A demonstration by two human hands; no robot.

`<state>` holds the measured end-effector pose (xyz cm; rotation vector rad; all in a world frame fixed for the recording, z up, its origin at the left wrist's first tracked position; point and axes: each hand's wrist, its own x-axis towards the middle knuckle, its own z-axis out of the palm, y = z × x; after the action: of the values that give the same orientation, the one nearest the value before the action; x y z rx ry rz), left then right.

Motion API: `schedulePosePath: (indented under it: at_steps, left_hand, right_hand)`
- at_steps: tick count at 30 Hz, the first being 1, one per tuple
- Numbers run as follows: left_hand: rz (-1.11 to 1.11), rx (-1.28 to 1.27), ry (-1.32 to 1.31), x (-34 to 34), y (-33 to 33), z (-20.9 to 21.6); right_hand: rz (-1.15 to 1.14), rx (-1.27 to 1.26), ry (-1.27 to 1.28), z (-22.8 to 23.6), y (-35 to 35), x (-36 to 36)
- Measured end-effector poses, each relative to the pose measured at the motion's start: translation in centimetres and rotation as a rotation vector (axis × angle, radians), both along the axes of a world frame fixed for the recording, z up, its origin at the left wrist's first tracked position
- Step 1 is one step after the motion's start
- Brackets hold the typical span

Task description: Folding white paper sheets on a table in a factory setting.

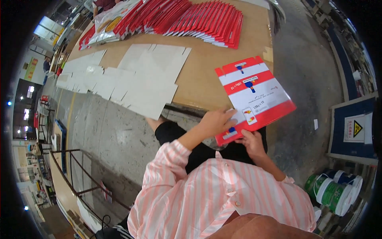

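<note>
A flat red and white printed carton (264, 95) is held tilted over my lap, its far end over the table's near right corner. My left hand (217, 122) is at the carton's left edge, fingers bent over the printed face; its thumb is hard to see. At the near edge, my right hand (253, 144) grips the carton with the thumb on the face and the other fingers partly hidden beneath. Large blank white cardboard sheets (149, 73) lie overlapping on the table to the left, the nearest ones jutting past its edge.
Across the far side of the brown table (203, 75) leans a long row of red and white folded cartons (207, 24). Paint buckets (332, 195) and a blue panel with a warning sign (354, 129) stand at right. A metal frame (75, 171) is at left. Another person (105, 4) is beyond the table.
</note>
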<state>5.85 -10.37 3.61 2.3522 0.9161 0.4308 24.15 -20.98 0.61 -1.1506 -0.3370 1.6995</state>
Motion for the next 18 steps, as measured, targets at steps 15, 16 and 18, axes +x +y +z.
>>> schedulePosePath:
  at_steps: [15,16,18]
  left_hand:
    - [0.628,0.243,0.607,-20.9,2.1,-1.2]
    - [0.628,0.255,0.576,-19.9,2.5,-1.5]
    - [0.64,0.276,0.565,-19.2,2.8,-1.8]
  right_hand:
    - [-0.042,0.216,-0.998,0.2,30.9,26.3]
    - [-0.117,0.238,-1.106,-1.3,34.1,28.2]
    - [-0.138,0.217,-1.413,-3.1,40.0,24.8]
